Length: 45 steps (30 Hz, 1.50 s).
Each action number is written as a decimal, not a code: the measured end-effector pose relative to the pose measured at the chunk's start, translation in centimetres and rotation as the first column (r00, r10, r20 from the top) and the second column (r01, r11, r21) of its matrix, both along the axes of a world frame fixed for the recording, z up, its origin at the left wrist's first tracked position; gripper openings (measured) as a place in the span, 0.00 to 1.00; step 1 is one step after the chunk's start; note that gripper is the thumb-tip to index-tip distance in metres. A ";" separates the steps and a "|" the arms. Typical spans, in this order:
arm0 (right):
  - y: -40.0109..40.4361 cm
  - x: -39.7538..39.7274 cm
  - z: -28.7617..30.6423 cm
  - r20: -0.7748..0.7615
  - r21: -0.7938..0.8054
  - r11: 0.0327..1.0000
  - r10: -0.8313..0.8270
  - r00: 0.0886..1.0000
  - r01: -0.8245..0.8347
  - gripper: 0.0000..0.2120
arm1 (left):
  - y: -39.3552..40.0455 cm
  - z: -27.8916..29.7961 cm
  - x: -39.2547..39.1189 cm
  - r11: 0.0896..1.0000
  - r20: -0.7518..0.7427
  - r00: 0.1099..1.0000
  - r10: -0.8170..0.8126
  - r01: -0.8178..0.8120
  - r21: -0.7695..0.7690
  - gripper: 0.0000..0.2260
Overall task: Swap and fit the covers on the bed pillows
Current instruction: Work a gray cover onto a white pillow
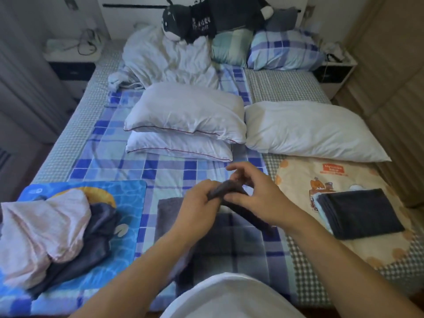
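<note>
Loosely bunched dark grey cover (231,193)

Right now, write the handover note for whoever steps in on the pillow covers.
Left hand and right hand both grip a dark cover bunched over the bed's near middle.
Three bare white pillows: two stacked, one to their right.
Folded dark covers lie near right; removed covers heaped near left.
Done: these three pillows are stripped.
Left: open the held cover, fit all three.
</note>
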State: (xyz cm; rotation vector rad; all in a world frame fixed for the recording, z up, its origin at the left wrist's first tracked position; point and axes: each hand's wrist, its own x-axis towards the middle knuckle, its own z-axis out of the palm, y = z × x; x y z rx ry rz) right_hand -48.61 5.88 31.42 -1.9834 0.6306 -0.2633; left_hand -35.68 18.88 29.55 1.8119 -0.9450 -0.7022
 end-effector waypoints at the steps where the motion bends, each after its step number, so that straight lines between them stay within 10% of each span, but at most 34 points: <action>1: -1.0 0.1 -0.6 -0.118 -0.035 0.997 0.065 0.991 -0.069 0.22 | 0.2 1.8 1.4 1.000 -0.010 1.000 0.003 -0.003 -0.021 0.10; 4: -4.2 -0.3 -2.2 -0.447 -0.254 0.958 0.005 0.894 -0.133 0.02 | 0.6 7.0 6.3 0.990 -0.033 0.998 0.050 -0.054 -0.130 0.12; 11: -12.1 0.4 8.1 -0.288 -0.377 0.917 -0.248 0.925 0.128 0.05 | -0.9 13.3 13.8 0.915 -0.009 0.968 0.249 -0.239 -0.325 0.13; 17: -7.3 1.2 20.8 0.062 0.332 0.904 0.264 0.963 -0.269 0.08 | -5.0 16.7 19.4 0.881 0.309 0.835 0.456 -0.373 -0.291 0.13; 21: -3.6 6.1 21.1 0.286 0.452 0.892 -0.120 0.951 -0.023 0.05 | -7.4 15.6 15.3 0.866 0.284 0.836 0.470 -0.374 -0.332 0.20; 25: -3.6 8.5 17.9 0.265 0.508 0.840 -0.365 0.892 0.192 0.12 | -4.0 12.5 5.2 0.653 -0.175 0.858 0.483 -0.486 -0.581 0.07; 29: -3.5 8.5 15.3 0.190 0.728 0.661 -0.453 0.871 0.184 0.08 | -2.8 7.0 1.1 0.854 -0.125 0.961 0.247 -0.277 -0.441 0.12; 33: -3.8 7.2 14.2 0.230 0.871 0.479 -0.586 0.777 0.104 0.07 | -2.9 6.5 2.8 0.863 -0.234 0.925 0.300 -0.368 -0.345 0.10; 37: -4.3 4.0 13.4 0.312 0.714 0.695 -0.425 0.849 0.086 0.13 | -2.4 9.5 4.1 0.910 -0.280 0.946 0.163 -0.254 -0.327 0.11; 39: -4.3 2.7 12.9 0.184 0.248 0.933 -0.309 0.933 0.260 0.06 | -2.0 10.6 4.6 0.925 -0.312 0.947 0.069 -0.178 -0.336 0.12; 41: -4.2 2.0 12.5 0.077 -0.208 0.934 -0.280 0.957 0.290 0.05 | -1.6 11.1 5.1 0.934 -0.351 0.936 -0.003 -0.122 -0.336 0.10; 45: -3.2 1.8 11.8 0.161 0.017 0.998 -0.061 0.985 0.059 0.06 | -1.2 11.6 6.3 0.948 -0.410 0.905 -0.115 -0.023 -0.316 0.05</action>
